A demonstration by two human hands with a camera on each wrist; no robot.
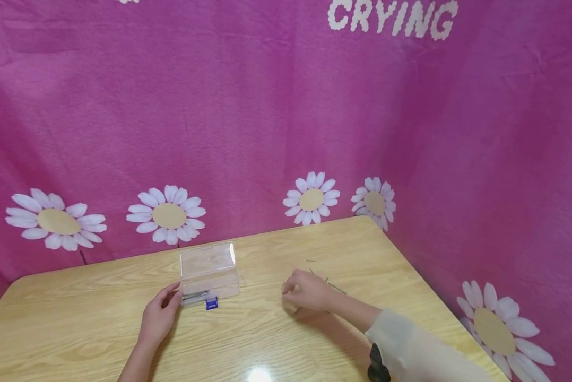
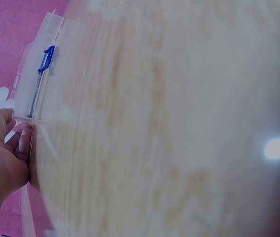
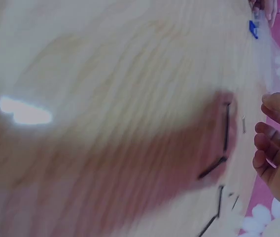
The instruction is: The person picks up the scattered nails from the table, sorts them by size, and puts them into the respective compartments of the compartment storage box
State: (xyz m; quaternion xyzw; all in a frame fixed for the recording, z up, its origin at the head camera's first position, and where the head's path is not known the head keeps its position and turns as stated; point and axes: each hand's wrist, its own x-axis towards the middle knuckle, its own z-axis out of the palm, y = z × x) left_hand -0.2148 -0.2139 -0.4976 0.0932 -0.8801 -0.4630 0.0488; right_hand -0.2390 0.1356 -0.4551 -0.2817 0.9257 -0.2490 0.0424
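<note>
A clear plastic box (image 1: 208,262) stands on the table with its lid raised and a blue latch (image 1: 211,303) at its front. Slim metal nails (image 1: 195,295) lie inside it. My left hand (image 1: 159,315) holds the box at its left end, fingertips on the wall. To the right, my right hand (image 1: 310,291) hovers low over the table, fingers loosely curled. The right wrist view shows a gap between thumb and fingers, with nothing seen in it. Several dark nails (image 3: 226,128) lie scattered around and beneath that hand; it partly hides some in the head view.
The wooden table (image 1: 95,313) ends at a pink cloth (image 1: 248,122) printed with daisies, which hangs along the back and right sides. A bright light reflection (image 1: 259,375) shows near the front. A dark strap piece (image 1: 378,363) sits by the right sleeve.
</note>
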